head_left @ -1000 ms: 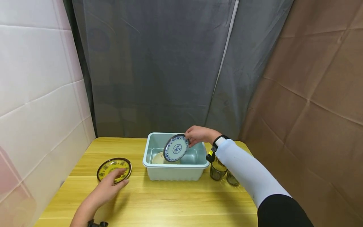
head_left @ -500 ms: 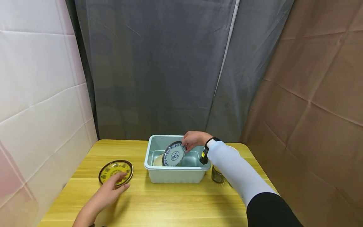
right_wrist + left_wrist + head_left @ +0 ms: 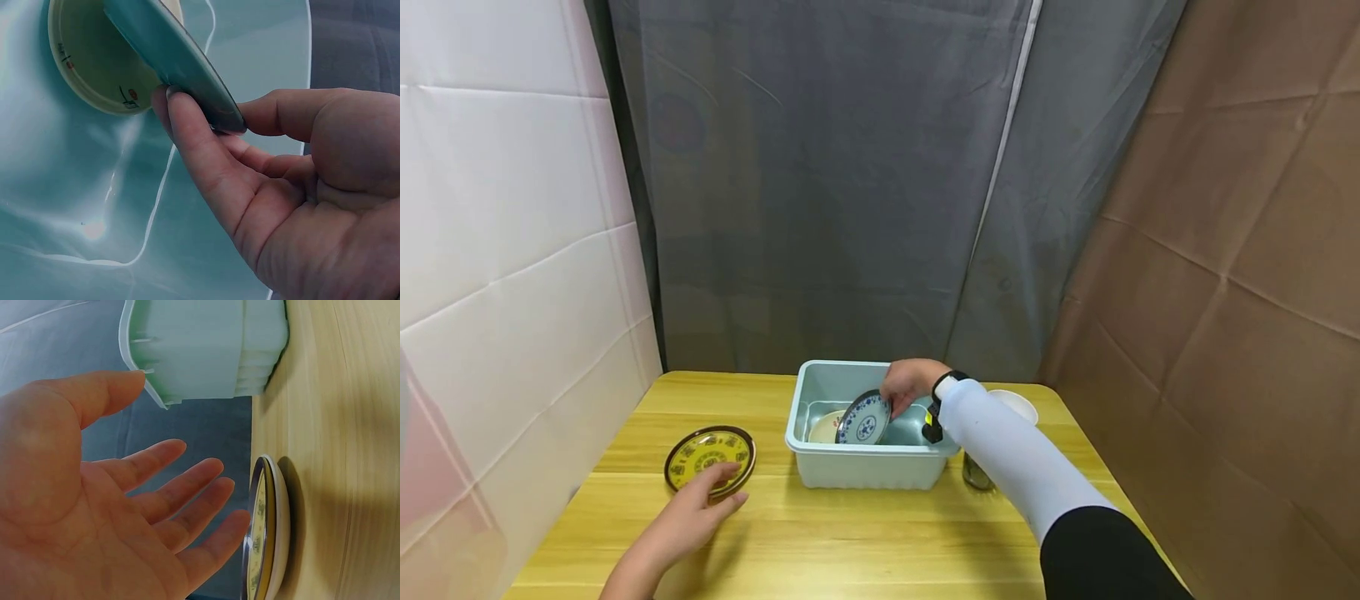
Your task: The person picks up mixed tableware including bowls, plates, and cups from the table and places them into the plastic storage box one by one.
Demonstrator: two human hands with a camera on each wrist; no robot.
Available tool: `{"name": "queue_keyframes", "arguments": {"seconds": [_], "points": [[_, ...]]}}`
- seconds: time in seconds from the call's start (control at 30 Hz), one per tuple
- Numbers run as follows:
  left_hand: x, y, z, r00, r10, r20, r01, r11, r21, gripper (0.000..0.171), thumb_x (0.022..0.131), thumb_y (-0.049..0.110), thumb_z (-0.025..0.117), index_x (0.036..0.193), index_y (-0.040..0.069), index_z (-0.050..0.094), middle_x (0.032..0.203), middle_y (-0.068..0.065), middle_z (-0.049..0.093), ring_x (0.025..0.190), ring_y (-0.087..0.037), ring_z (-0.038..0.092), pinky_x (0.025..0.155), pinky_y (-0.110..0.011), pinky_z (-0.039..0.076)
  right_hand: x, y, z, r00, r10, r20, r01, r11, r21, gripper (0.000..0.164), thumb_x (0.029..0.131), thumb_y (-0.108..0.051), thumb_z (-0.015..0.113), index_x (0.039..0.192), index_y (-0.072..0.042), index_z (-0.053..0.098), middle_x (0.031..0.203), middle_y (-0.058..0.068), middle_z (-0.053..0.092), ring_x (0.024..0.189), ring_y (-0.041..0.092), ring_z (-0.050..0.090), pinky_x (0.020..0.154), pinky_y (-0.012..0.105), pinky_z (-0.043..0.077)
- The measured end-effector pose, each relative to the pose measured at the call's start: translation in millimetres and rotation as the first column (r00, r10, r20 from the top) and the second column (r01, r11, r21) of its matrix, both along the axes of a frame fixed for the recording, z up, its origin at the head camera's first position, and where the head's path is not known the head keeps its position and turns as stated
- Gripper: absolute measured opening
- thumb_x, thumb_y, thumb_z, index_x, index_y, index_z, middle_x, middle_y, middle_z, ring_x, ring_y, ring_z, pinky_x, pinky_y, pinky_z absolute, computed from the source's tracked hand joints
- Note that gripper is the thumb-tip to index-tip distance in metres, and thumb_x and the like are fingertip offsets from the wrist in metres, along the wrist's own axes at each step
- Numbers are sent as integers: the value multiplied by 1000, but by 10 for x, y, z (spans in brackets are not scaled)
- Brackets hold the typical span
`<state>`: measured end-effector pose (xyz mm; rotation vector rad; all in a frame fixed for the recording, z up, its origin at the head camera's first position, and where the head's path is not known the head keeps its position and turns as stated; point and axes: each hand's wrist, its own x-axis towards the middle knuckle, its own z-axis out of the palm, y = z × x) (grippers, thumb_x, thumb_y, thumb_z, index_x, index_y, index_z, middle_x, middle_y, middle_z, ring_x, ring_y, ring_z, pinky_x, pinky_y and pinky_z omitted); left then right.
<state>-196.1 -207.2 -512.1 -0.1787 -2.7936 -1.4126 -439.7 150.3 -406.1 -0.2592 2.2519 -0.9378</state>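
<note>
My right hand [image 3: 913, 385] pinches the edge of a small blue-and-white patterned plate [image 3: 862, 419], thumb on one face and fingers on the other. The plate is tilted on edge inside a pale blue plastic bin [image 3: 871, 471]. Beside it in the bin sits a cream dish [image 3: 94, 69] with small red and dark marks, partly hidden by the plate. On the left of the table, my left hand [image 3: 692, 508] hovers with relaxed, spread fingers at the near side of a yellow plate [image 3: 694, 454] with a dark rim. A white layer [image 3: 281, 531] shows beneath that plate in the left wrist view.
Right of the bin, a dark-tinted glass [image 3: 976, 475] stands partly behind the right sleeve. A white round rim [image 3: 1018, 405] shows behind the same arm. Grey cloth [image 3: 820, 183] hangs behind the wooden table [image 3: 820, 542], with cloth walls on both sides.
My right hand has lowered the blue-and-white plate further into the bin, beside the cream dish. The left hand has stayed over the yellow plate's near edge.
</note>
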Motion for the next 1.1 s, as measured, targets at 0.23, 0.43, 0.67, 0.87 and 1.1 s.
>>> {"name": "queue_keyframes", "arguments": {"seconds": [0.23,0.43,0.67,0.87,1.1], "points": [[26,10,7,1000,22,-2,-22,1000,-12,63,109,34,73,155,-5,54,152,-28,60,142,-48,57,118,-66,44,-6,-89,-52,1000,-5,14,4,999,54,26,107,2,59,125,20,66,106,26,76,88,31,79,101,46,62],[20,22,14,1000,25,-5,-25,1000,-4,62,109,36,73,155,-3,56,153,-26,61,143,-46,57,118,-65,45,-65,-146,-128,998,3,64,-12,990,138,21,108,2,59,116,18,69,103,26,77,82,27,77,93,39,65],[17,35,32,1000,30,10,-30,1000,8,61,108,36,74,154,-1,57,152,-24,62,142,-46,57,117,-66,45,-53,-194,-103,988,11,154,-47,971,233,21,110,1,55,113,16,69,102,28,77,76,24,73,94,35,64],[19,43,41,1000,29,12,-30,999,41,59,108,33,74,152,-3,58,153,-24,62,141,-47,58,116,-65,47,-44,-213,-83,987,-23,160,-16,971,240,24,110,2,56,122,20,67,114,34,76,79,26,74,103,39,61],[32,43,15,1000,22,15,-23,997,70,59,108,35,75,152,-2,59,154,-22,61,143,-48,56,116,-64,47,-119,-215,-153,983,-62,171,19,971,239,24,111,3,57,121,22,66,107,32,76,76,26,74,101,38,62]]}}
